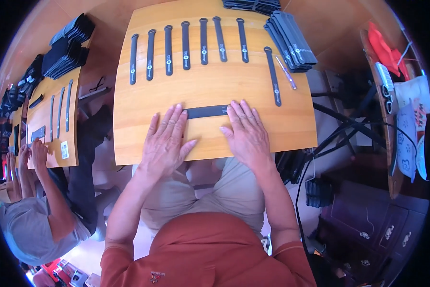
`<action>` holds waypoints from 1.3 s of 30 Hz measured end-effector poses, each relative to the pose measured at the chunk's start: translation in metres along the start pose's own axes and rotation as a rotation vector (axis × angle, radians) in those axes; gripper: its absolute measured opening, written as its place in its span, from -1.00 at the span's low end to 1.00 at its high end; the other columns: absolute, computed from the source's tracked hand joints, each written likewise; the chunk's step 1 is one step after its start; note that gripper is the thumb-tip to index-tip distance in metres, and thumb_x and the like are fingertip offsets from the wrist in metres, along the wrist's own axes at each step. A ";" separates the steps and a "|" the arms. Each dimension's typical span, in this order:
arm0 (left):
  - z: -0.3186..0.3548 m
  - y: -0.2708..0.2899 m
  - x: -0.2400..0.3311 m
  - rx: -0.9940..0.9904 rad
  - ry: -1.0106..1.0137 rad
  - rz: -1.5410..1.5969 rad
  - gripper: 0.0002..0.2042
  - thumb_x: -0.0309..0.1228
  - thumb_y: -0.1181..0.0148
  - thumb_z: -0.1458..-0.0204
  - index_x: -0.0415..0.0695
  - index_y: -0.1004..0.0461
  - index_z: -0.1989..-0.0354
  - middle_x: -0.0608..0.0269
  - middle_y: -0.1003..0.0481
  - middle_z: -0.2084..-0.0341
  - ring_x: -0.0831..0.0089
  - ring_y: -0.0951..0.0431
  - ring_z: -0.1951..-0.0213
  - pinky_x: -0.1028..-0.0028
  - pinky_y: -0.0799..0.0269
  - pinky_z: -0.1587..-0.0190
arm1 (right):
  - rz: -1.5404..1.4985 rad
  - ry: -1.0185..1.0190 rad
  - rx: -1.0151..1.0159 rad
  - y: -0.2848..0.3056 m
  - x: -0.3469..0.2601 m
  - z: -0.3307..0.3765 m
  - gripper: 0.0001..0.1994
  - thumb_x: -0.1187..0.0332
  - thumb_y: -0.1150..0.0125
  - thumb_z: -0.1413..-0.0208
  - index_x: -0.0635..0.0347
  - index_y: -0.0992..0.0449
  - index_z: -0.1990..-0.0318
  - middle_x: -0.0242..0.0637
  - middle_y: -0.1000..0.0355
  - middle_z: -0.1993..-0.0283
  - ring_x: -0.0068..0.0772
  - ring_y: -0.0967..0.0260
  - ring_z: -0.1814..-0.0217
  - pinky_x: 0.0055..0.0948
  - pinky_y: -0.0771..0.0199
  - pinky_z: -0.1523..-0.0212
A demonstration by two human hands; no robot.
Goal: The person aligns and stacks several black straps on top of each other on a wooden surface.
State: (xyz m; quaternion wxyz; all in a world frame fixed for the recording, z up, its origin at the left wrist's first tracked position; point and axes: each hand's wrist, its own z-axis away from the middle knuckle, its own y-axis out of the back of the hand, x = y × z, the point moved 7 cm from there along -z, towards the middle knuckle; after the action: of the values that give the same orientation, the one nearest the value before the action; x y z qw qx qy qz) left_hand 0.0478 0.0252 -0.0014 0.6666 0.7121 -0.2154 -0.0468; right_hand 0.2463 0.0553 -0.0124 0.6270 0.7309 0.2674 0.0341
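Observation:
A dark grey fabric strap (206, 112) lies crosswise near the front of the wooden table (200, 88). My left hand (166, 138) rests flat, its fingertips on the strap's left end. At the other end, my right hand (246, 129) is also flat, with outstretched fingers touching the strap. Both ends are partly hidden under my fingers. Beyond my hands, several similar straps (186, 45) with a ring-like upper end lie lengthwise in a row. One more strap (273, 76) lies at the right, beside a slim screwdriver-like tool (286, 74) with a purplish handle.
Stacked bundles of straps (291, 42) sit at the table's far right corner. Leftward, a co-worker (43, 220) handles a dark piece at another table (71, 148). A black cable (298, 191) and dark metal legs (349, 125) are at the right, near a dark cabinet (368, 225).

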 end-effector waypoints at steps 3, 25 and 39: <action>0.004 0.002 -0.007 -0.031 0.021 0.004 -0.28 0.03 -0.09 -0.29 -0.25 -0.19 -0.46 0.02 -0.15 -0.50 0.17 -0.07 -0.54 0.05 0.15 -0.55 | -0.001 -0.001 0.017 0.002 0.006 0.003 -0.44 0.12 -0.19 -0.29 0.31 -0.42 -0.33 -0.13 -0.30 -0.47 -0.11 -0.09 -0.60 -0.06 0.00 -0.57; 0.019 0.000 -0.013 0.091 0.063 -0.048 -0.31 0.03 -0.06 -0.32 -0.29 -0.26 -0.42 0.01 -0.21 -0.47 0.18 -0.12 -0.52 0.08 0.13 -0.54 | 0.088 -0.155 0.141 0.048 0.060 0.079 -0.57 0.25 -0.25 -0.27 0.41 -0.53 -0.14 0.02 -0.42 -0.31 0.09 -0.25 -0.44 -0.10 -0.27 -0.42; 0.023 0.002 -0.014 0.082 0.075 -0.026 -0.36 -0.05 -0.11 -0.30 -0.27 -0.29 -0.40 -0.01 -0.22 -0.46 0.10 -0.11 -0.51 0.11 0.07 -0.54 | 0.143 0.078 0.499 0.073 0.044 0.138 -0.70 0.67 -0.29 0.02 0.33 -0.58 0.08 -0.14 -0.51 0.11 -0.02 -0.53 0.10 -0.23 -0.62 0.09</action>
State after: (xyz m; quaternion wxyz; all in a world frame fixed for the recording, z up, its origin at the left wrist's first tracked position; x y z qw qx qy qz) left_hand 0.0269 0.0091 -0.0051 0.6437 0.7429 -0.1828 -0.0198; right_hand 0.3626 -0.0545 0.0142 0.4124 0.8781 0.2393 0.0395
